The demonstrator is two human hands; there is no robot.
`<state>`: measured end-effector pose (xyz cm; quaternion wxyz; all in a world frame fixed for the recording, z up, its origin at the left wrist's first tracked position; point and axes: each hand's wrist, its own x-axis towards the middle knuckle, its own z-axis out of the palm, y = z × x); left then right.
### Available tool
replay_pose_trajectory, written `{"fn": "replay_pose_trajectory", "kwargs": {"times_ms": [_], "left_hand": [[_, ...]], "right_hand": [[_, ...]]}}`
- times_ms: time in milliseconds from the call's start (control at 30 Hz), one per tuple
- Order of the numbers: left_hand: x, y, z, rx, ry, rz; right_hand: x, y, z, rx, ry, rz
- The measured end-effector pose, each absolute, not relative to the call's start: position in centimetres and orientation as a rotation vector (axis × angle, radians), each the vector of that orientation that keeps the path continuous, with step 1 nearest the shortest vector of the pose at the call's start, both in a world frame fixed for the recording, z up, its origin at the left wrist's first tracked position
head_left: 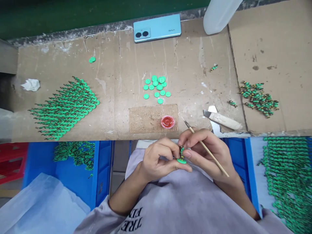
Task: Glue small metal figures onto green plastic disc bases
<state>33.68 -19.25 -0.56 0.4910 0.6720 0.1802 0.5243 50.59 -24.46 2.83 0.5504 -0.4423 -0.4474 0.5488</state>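
Note:
A small painted figurine [181,152] stands upright on a round green base, close to my body. My left hand [159,157] is closed on it, thumb under the base and fingers beside the figure. With thumb and fingertips my right hand [209,148] touches the figurine's upper part. A thin paintbrush [207,149] is also held in the right hand, its bristles pointing up and away. Beyond the hands, a small round dish of red liquid [168,122] rests on a speckled brown board [146,121]. Loose green discs [155,83] lie behind it.
Rows of figurines on bases [68,110] stand at left. Loose figures [259,97] pile at right, near a taped blade [223,119]. A phone [157,28] and white container [220,16] stand behind. Blue bins [103,172] with more figurines flank me below the table.

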Motion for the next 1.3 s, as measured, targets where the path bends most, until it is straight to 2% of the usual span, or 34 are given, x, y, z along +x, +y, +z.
{"fn": "replay_pose_trajectory", "kwargs": {"times_ms": [1300], "left_hand": [[33.25, -19.64, -0.65, 1.715, 0.441, 1.238]], "right_hand": [[50.35, -24.57, 1.88, -0.972, -1.020, 1.270]]}}
